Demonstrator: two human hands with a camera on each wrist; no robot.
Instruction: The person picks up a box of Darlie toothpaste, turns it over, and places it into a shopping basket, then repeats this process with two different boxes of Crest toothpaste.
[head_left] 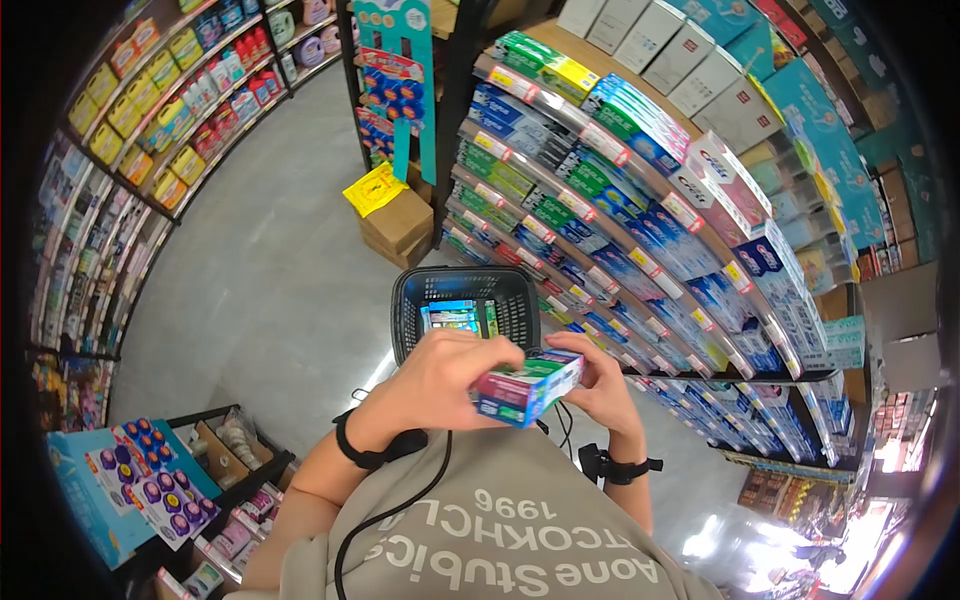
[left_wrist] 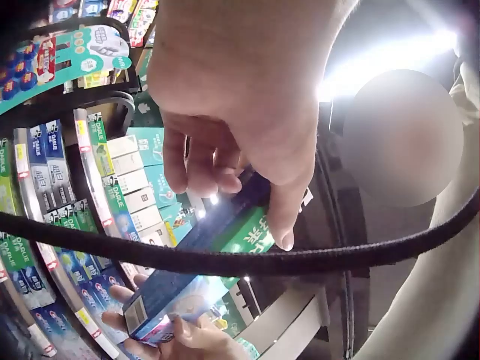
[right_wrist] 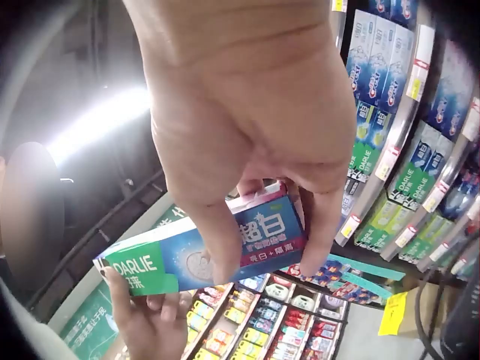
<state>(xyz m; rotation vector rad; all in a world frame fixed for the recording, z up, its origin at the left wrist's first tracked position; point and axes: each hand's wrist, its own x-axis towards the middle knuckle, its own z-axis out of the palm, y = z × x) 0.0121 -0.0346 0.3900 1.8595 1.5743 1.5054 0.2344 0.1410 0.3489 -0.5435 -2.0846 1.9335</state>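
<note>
Between both hands, in front of the chest, is a blue, green and white Darlie toothpaste box (head_left: pixel 535 388). My left hand (head_left: pixel 440 375) grips one end; in the left wrist view its thumb lies along the green part of the box (left_wrist: pixel 247 236). The other end is held by my right hand (head_left: pixel 602 392), its thumb across the blue printed face in the right wrist view. Just beyond the hands is a black shopping basket (head_left: pixel 402 305) with several colourful boxes (head_left: pixel 455 315) inside, partly hidden by the left hand.
A tall shelf (head_left: pixel 600 210) packed with toothpaste boxes runs along the right. Past the basket stands a cardboard box (head_left: pixel 400 225) with a yellow bag (head_left: pixel 375 190) on top. Grey floor (head_left: pixel 240 230) stretches left toward shelves of bottles (head_left: pixel 165 110). A display stand (head_left: pixel 150 490) is at the lower left.
</note>
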